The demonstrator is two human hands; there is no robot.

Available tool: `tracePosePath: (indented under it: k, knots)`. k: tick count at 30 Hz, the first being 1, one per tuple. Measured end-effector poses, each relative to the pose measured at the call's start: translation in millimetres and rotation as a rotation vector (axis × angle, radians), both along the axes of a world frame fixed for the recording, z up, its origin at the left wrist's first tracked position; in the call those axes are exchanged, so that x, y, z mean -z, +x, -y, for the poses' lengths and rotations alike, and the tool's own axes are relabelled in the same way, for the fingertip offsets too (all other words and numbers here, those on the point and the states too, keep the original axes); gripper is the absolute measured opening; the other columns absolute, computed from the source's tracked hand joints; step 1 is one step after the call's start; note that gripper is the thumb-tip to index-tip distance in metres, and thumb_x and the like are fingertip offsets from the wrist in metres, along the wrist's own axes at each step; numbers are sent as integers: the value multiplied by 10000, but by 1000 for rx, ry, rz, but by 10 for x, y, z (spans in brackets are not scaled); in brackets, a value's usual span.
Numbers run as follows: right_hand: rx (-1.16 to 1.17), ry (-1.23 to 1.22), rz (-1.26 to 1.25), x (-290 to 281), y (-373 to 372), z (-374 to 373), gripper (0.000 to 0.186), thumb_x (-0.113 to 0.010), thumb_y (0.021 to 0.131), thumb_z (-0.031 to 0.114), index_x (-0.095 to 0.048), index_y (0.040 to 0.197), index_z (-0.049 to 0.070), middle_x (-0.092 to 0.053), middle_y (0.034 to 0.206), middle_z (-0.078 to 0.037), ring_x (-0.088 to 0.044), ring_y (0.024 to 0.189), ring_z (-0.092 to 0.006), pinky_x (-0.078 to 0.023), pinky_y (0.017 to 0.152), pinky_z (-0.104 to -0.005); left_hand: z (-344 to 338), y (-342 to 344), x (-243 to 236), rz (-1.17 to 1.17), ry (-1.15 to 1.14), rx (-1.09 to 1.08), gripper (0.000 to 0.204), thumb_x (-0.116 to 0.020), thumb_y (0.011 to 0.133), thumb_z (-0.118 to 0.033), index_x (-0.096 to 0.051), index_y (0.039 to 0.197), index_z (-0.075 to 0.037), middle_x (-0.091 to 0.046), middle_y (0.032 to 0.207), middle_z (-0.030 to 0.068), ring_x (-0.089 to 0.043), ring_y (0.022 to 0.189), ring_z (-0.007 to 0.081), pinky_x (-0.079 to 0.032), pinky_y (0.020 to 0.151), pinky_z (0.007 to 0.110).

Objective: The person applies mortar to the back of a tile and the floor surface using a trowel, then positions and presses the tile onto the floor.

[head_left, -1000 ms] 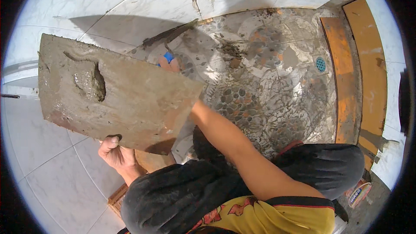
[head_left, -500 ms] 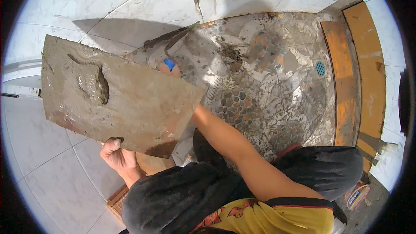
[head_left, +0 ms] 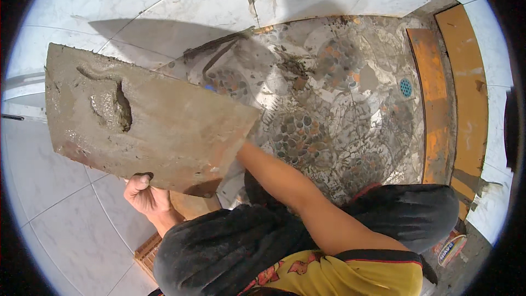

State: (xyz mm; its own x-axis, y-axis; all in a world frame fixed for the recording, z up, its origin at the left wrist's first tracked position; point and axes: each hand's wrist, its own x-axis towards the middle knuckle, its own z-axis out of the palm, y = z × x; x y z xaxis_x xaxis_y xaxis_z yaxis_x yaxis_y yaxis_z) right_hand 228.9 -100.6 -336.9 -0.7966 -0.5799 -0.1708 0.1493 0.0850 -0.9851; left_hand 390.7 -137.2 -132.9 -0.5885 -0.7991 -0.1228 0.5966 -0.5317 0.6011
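My left hand (head_left: 147, 194) grips the lower edge of a large flat rectangular board (head_left: 175, 131), thumb on top, fingers underneath. Grey wet mortar coats the board, with a thicker lump of mortar (head_left: 112, 104) toward its left end. My right forearm (head_left: 279, 178) passes behind the board, which hides my right hand. Past the board's far edge show a bit of blue handle (head_left: 209, 86) and the thin bent neck of a trowel (head_left: 216, 57). Its blade (head_left: 213, 46) appears nearly edge-on by the foot of the tiled wall.
White marbled tiles (head_left: 181, 0) cover the wall. The pebble-patterned floor (head_left: 298, 134) is smeared with mortar around a blue round drain (head_left: 405, 87). Two orange-brown planks (head_left: 433, 104) stand along the right side. A can (head_left: 449, 249) is at lower right; a brick-coloured block (head_left: 147, 255) at lower left.
The board has shifted slightly left. My right hand and the blue handle, partly visible before, have slipped down behind the board; the trowel neck has moved slightly too.
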Motion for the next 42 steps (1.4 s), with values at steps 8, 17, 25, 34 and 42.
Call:
tracePosePath:
  k: [8,17,25,34,42]
  knots:
    - [113,-13,-49,-121,-414,325,392,-598,900,416,-565,1027,46,-562,857,-179,-568,791,-311,-447,712,-469,-8,-6,-24,-24,70,-6,658,-446,661,154,-519,1311,83,-561,1354,226,-492,1303,365,-347,1158,526]
    - [-46,-6,294,-211,-330,479,472,-567,921,418,-532,1007,-45,-618,929,-213,-594,874,-351,-444,738,-479,-42,-87,-69,-66,7,62,529,-435,701,161,-510,1225,171,-577,1304,216,-546,1203,297,-372,1139,467]
    - [85,-27,93,-677,-587,174,492,-563,921,394,-533,1033,-84,-636,953,-246,-609,883,-390,-456,787,-484,-44,-49,-86,34,7,2,492,-439,705,153,-534,1187,155,-597,1260,195,-548,1188,286,-363,1139,462]
    - [238,309,440,-1013,-742,794,521,-571,845,432,-605,1005,-63,-660,887,-263,-656,900,-401,-478,827,-528,37,30,-89,-9,-21,55,569,-440,707,151,-502,1271,128,-569,1318,197,-513,1244,303,-345,1147,466]
    - [232,321,495,-1006,-734,741,574,-573,886,435,-537,1106,-94,-640,1112,-335,-643,1050,-460,-506,895,-521,19,2,-93,33,-44,15,524,-455,710,158,-528,1228,166,-594,1302,211,-547,1222,320,-354,1147,469]
